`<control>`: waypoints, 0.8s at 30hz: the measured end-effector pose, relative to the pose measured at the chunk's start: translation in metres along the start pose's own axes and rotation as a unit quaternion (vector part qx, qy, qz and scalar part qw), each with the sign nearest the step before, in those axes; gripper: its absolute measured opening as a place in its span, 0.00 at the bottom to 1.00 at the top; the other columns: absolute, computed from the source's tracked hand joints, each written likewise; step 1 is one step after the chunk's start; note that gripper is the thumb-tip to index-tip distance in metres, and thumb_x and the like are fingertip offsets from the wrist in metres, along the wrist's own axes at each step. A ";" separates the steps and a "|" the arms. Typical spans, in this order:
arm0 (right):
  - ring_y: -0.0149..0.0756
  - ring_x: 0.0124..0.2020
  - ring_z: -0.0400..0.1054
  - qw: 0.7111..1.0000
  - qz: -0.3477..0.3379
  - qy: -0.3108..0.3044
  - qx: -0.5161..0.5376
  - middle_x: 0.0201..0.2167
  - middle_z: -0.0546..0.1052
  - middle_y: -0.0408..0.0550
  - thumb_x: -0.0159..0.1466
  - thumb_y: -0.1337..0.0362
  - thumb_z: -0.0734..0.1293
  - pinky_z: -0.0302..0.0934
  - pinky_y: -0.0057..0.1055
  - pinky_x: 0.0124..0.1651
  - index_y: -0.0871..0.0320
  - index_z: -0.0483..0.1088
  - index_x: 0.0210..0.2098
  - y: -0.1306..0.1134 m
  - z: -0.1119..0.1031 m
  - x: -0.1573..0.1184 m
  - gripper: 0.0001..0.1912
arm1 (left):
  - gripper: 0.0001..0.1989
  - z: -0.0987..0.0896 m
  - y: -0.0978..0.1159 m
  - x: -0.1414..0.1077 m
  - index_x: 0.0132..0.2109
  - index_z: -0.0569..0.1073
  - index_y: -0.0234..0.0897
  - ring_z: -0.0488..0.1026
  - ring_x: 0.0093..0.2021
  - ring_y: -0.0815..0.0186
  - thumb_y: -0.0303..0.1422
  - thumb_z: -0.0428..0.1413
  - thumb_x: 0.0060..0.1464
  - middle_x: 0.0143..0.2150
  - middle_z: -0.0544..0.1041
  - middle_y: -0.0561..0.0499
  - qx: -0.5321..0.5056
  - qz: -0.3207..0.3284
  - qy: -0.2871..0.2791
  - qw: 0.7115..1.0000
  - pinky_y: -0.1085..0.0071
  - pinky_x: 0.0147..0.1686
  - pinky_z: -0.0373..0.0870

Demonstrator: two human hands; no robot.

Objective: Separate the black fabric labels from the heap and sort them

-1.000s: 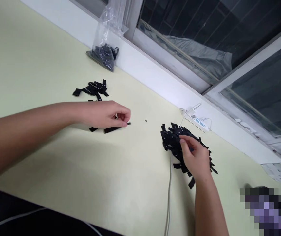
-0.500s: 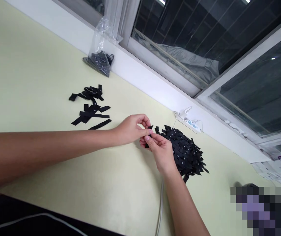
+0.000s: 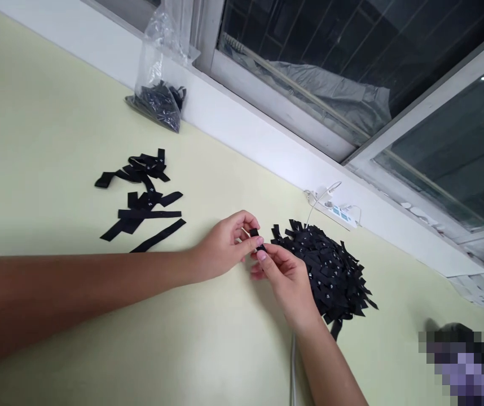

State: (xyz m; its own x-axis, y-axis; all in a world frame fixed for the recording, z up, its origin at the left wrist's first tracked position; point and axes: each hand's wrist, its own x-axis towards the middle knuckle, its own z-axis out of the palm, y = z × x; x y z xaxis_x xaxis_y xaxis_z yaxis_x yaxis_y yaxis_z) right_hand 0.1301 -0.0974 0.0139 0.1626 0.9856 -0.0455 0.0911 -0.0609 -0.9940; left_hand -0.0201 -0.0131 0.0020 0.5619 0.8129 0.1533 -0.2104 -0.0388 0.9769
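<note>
Between my two hands is a small black fabric strip [image 3: 254,232], partly hidden by the fingers. My left hand [image 3: 234,241] pinches it between thumb and fingers from the left. From the lower right, my right hand [image 3: 283,272] grips the same strip, its thumb close to the left thumb. Just right of my right hand lies a large heap of black ribbon bows [image 3: 330,270] with small light marks on them. Beyond my left forearm, several loose black ribbon strips [image 3: 149,214] lie scattered on the pale table.
A clear plastic bag [image 3: 157,96] with black pieces inside leans against the white ledge. A power strip [image 3: 335,214] with plugs and cables sits along the wall. A grey cable [image 3: 293,366] runs beside my right forearm. The lower right corner is pixelated.
The view has shifted, so the hands, heap and strips appear slightly lower. My hands stay together on the black strip, its end showing a little differently between the fingers.
</note>
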 end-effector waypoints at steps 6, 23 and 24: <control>0.34 0.26 0.71 0.999 0.007 0.044 -0.007 0.29 0.80 0.48 0.60 0.51 0.75 0.72 0.32 0.29 0.58 0.79 0.35 0.004 0.001 -0.004 0.15 | 0.09 0.001 -0.005 0.001 0.44 0.67 0.39 0.73 0.36 0.68 0.34 0.59 0.59 0.40 0.74 0.51 0.052 0.045 0.009 0.998 0.68 0.35 0.74; 0.32 0.26 0.65 0.915 -0.195 0.058 -0.349 0.29 0.78 0.45 0.69 0.62 0.64 0.58 0.29 0.27 0.57 0.78 0.39 -0.004 -0.002 -0.015 0.10 | 0.15 -0.001 -0.003 -0.011 0.48 0.78 0.34 0.75 0.38 0.64 0.26 0.48 0.61 0.40 0.79 0.46 0.372 0.214 -0.080 0.900 0.67 0.37 0.71; 0.31 0.25 0.65 0.906 -0.207 0.051 -0.366 0.29 0.77 0.45 0.69 0.63 0.64 0.57 0.29 0.27 0.57 0.77 0.39 -0.005 -0.001 -0.016 0.10 | 0.15 -0.001 -0.003 -0.011 0.46 0.79 0.35 0.75 0.37 0.65 0.25 0.49 0.60 0.38 0.79 0.47 0.373 0.209 -0.081 0.900 0.67 0.37 0.70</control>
State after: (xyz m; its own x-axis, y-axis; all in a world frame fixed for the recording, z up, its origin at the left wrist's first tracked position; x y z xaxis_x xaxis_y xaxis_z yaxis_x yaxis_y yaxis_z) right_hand 0.1285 -0.1131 0.0193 0.0519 0.9308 0.3618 0.7855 0.1857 -0.5904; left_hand -0.0266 -0.0208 -0.0029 0.6807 0.5440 0.4907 0.1321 -0.7499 0.6482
